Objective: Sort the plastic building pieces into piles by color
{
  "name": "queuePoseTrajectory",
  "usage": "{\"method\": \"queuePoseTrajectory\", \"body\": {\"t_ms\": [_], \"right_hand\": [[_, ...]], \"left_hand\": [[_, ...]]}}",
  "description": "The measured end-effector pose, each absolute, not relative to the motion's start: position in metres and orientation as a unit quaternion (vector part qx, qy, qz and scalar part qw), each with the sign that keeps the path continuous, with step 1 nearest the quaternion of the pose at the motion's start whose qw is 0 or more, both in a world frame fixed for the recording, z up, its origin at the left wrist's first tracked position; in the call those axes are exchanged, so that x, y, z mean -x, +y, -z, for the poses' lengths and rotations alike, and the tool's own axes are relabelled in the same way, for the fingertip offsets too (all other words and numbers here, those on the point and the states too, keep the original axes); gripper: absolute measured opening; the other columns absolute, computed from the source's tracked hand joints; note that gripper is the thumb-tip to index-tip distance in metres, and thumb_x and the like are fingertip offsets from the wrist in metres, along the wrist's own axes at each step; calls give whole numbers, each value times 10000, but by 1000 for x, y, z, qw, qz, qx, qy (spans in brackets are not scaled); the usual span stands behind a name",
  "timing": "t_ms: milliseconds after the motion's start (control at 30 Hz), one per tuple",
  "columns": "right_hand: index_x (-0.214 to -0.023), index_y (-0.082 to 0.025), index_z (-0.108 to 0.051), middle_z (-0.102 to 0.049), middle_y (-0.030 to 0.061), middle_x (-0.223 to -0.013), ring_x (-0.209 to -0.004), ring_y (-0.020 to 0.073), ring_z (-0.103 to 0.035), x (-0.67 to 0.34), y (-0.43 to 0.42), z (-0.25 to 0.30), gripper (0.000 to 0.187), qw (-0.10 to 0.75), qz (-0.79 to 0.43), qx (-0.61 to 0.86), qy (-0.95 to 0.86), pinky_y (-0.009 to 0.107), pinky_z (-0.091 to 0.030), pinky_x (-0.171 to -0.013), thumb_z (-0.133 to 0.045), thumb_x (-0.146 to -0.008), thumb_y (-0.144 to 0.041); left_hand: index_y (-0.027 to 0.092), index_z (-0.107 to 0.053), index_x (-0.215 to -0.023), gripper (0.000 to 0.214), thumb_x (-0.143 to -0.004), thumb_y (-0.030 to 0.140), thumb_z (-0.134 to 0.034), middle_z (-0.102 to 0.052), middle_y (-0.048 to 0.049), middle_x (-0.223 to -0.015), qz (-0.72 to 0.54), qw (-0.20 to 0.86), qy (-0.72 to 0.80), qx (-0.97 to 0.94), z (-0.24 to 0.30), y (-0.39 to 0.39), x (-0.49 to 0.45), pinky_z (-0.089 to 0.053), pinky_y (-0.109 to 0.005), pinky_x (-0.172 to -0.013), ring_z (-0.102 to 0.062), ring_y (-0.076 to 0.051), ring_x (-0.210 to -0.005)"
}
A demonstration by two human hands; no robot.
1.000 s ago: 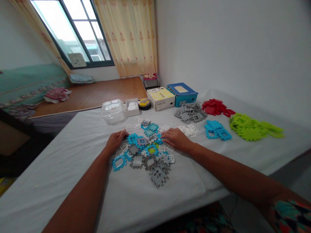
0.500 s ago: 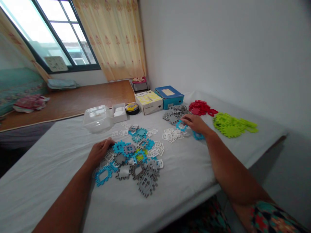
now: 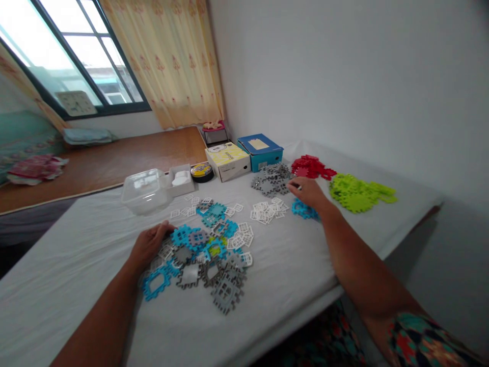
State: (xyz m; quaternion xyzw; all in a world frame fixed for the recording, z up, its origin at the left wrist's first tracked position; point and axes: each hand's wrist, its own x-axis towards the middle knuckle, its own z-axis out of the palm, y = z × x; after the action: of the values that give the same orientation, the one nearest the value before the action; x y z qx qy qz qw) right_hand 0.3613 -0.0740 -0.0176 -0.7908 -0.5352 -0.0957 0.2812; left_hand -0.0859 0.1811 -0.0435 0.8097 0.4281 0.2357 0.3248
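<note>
My left hand [image 3: 153, 242] rests on the cloth at the left side of a mixed pile, its fingers loosely extended against a blue interlocking building piece [image 3: 181, 236]. The pile also holds grey pieces [image 3: 225, 293], a lime piece [image 3: 217, 247] and small white window frames [image 3: 242, 237]. My right hand [image 3: 307, 191] is over the table farther right, thumb and fingers pinched together. What they hold, if anything, I cannot make out. Just below that hand lies a small heap of blue pieces [image 3: 303, 209]; a grey heap [image 3: 270, 179] is left of its fingertips.
Red pieces [image 3: 311, 166] and lime pieces [image 3: 357, 193] lie in heaps along the wall. At the back stand a blue box [image 3: 260, 150], a yellow-white box [image 3: 228, 160], a round black tin [image 3: 201, 172], a small white box [image 3: 180, 181] and a clear plastic tub [image 3: 145, 191].
The blue piece at my right fingertips is no longer there, and more of the blue heap shows below the hand. My left hand stays beside the pile. The view has shifted slightly.
</note>
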Motion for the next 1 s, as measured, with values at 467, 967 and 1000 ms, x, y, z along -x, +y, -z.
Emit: {"method": "queuePoseTrajectory", "body": {"t_ms": [467, 967, 1000], "right_hand": [[-1067, -187, -698, -719, 97, -1023, -949, 220, -613, -276, -40, 52, 252, 313, 43, 619, -719, 383, -467, -881, -493, -927, -232], [-1257, -189, -593, -676, 93, -1152, -1013, 220, -587, -163, 17, 17, 497, 100, -49, 449, -886, 377, -467, -912, -581, -787, -26], [-1279, -194, -575, -670, 92, -1174, -1025, 215, -593, -163, 20, 16, 538, 101, -66, 451, -884, 374, -466, -922, -561, -778, 1]], "left_hand": [[160, -734, -791, 654, -811, 716, -391, -741, -76, -787, -259, 306, 399, -825, 46, 175, 83, -498, -322, -789, -672, -233, -787], [152, -737, -792, 658, -838, 699, -376, -705, -46, -710, -278, 299, 377, -831, 56, 182, 84, -458, -294, -701, -632, -206, -702], [150, -739, -796, 660, -839, 699, -375, -704, -46, -709, -278, 299, 376, -832, 56, 182, 84, -456, -293, -698, -630, -204, -699]]}}
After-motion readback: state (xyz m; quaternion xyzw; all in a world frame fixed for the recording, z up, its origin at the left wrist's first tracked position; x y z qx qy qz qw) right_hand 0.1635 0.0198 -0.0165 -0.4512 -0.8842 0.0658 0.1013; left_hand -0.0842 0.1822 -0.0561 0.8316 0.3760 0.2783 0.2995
